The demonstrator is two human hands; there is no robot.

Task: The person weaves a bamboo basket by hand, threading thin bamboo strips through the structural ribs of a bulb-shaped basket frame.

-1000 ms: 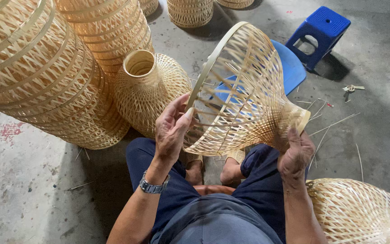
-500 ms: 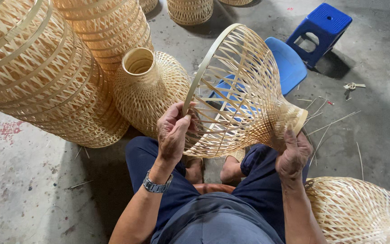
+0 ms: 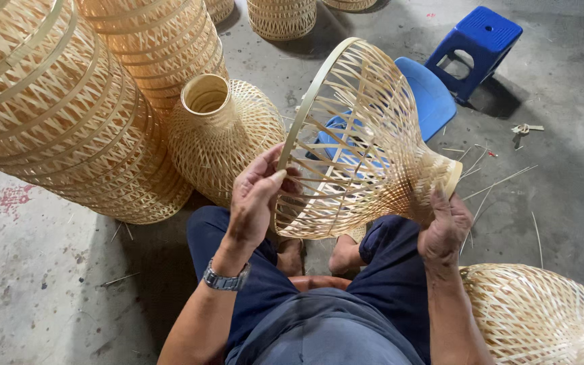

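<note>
Tilted on its side above the lap, the pale woven bamboo bell-shaped lampshade (image 3: pixel 363 145) is steadied by the left hand (image 3: pixel 255 196) pinching its wide rim and the right hand (image 3: pixel 444 226) clasping its narrow neck.

Grey concrete floor (image 3: pixel 49 270) lying scuffed, bearing a faint red stain (image 3: pixel 13 198) at left and loose bamboo slivers (image 3: pixel 501 181) at right. Tall stacks of woven bamboo shades (image 3: pixel 69 115) standing at upper left; smaller woven pieces (image 3: pixel 282 17) sitting beyond. A blue plastic stool (image 3: pixel 478 40) and a blue plastic seat (image 3: pixel 430 94) resting at upper right. Even, soft light falling throughout.
</note>
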